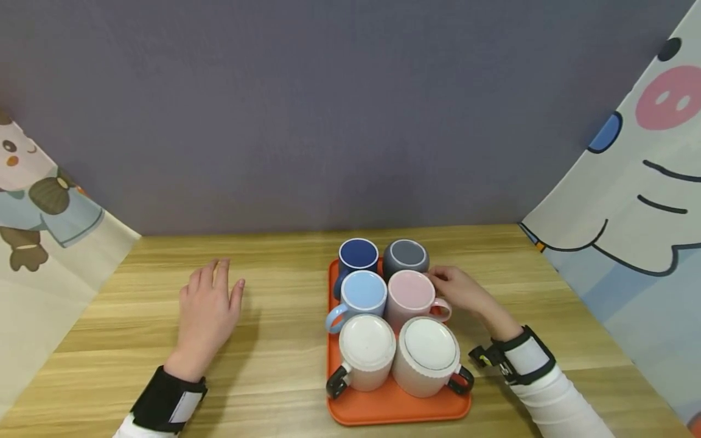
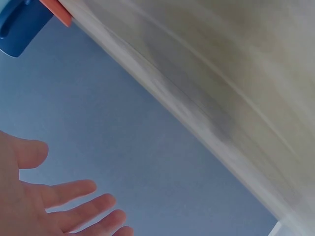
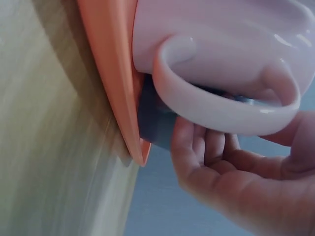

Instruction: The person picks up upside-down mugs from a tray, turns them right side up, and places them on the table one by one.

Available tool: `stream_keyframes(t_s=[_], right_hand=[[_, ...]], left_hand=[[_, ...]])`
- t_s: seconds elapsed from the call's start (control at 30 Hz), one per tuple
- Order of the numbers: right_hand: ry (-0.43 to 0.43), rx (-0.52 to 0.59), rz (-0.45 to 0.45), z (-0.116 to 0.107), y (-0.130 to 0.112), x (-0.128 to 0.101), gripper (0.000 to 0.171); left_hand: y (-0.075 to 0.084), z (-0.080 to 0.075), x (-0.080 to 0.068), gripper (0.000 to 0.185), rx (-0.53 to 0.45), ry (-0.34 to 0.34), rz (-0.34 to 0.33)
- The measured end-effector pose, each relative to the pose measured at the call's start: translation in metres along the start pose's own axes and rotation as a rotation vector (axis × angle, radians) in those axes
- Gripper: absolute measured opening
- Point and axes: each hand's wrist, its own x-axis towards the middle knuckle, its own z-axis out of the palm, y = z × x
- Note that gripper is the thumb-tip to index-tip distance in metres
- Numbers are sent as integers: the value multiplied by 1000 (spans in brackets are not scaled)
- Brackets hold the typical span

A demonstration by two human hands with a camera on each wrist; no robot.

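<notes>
Right hand (image 1: 462, 293) curls at four o'clock of the gray cup (image 1: 406, 255); whether it pinches anything, I cannot tell. Snagging the pink cup's handle (image 3: 211, 111) could topple that cup.

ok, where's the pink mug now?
Head view: the pink mug sits on the tray, middle row right, beside the light-blue mug, with the grey mug behind it and the right hand nearby.
</notes>
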Motion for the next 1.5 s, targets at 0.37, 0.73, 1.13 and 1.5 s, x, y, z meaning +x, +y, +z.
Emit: stream_keyframes(t_s=[0.37, 0.73, 1.13, 1.5], right_hand=[[-8, 65, 35, -1, 3, 2, 30], [117, 16, 46, 4, 4, 2, 30], [124, 262, 85, 2, -1, 0, 34], [154, 553, 30, -17, -23, -2, 24]], left_hand=[[4, 1, 2, 49, -19, -21, 4], [5, 0, 1, 49, -26, -44, -8], [13, 2, 10, 48, -24, -55, 14], [33, 8, 23, 46, -83, -34, 28]])
